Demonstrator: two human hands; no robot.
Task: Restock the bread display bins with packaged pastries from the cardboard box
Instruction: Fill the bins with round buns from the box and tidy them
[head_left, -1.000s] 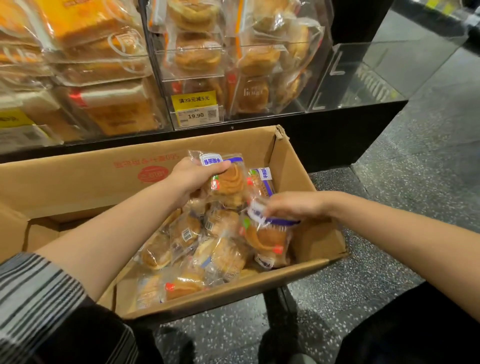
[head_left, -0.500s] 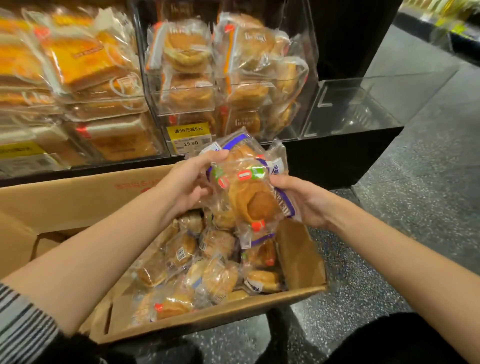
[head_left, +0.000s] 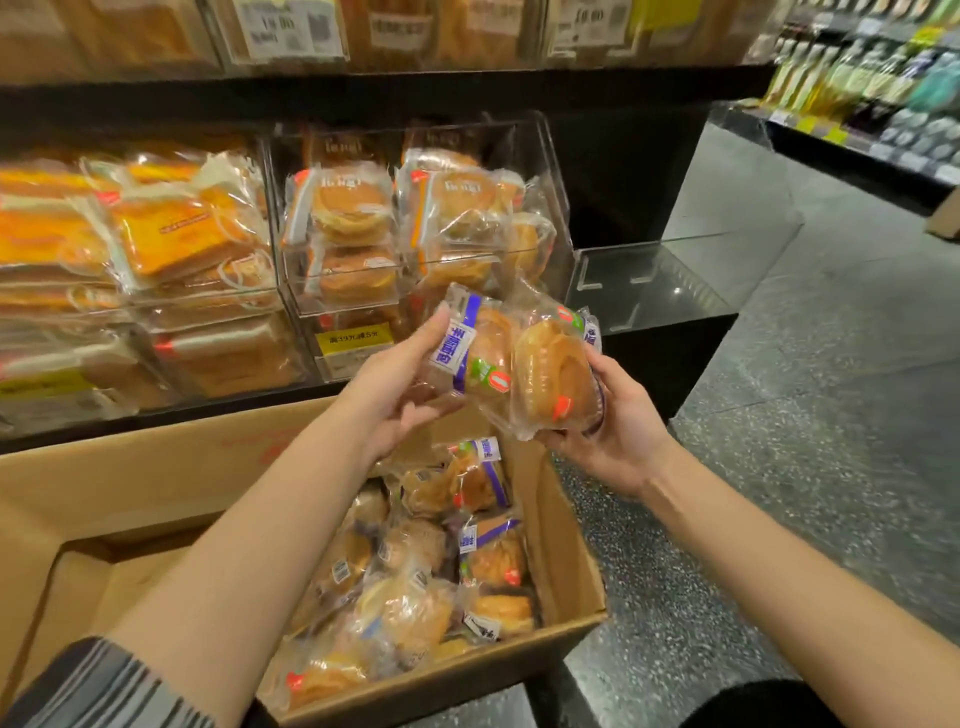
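Note:
My left hand (head_left: 397, 387) grips a clear-wrapped pastry with a blue label (head_left: 475, 353), held above the cardboard box (head_left: 563, 540). Beside it, my right hand (head_left: 610, 421) cups a second wrapped round pastry (head_left: 553, 376) from below; the two packs touch. Both packs hover in front of the acrylic display bins. Several more wrapped pastries (head_left: 415, 577) lie heaped in the right part of the box. An empty clear bin (head_left: 654, 275) stands at the right end of the display, just behind the held packs.
Filled clear bins hold round cakes (head_left: 353, 218) and orange-wrapped bread (head_left: 171, 234) to the left. A yellow price tag (head_left: 353, 340) sits on the bin front. An upper shelf overhangs. Speckled grey floor stretches right; a bottle shelf (head_left: 872, 78) stands far right.
Both hands have lifted the two pastry packs up out of the box and toward the display bins. The view has tilted upward, showing the upper shelf.

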